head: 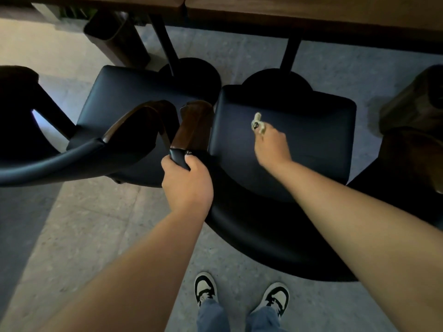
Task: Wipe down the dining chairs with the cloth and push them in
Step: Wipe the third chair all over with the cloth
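A dark padded dining chair (311,130) stands right in front of me, its curved backrest (263,236) nearest me. My left hand (187,180) is closed around the left end of that backrest, where the wooden arm (194,125) joins it. My right hand (272,147) reaches over the seat and pinches a small pale cloth (258,122) just above or on the cushion. A second matching chair (129,97) stands to the left, its wooden armrest (134,121) almost touching the first chair's arm.
The wooden table edge (311,10) runs along the top, with two black pedestal legs (167,44) on round bases behind the seats. Another chair's wooden arm (417,109) is at the right, a dark chair (19,104) at the far left. My shoes (206,288) stand on speckled floor.
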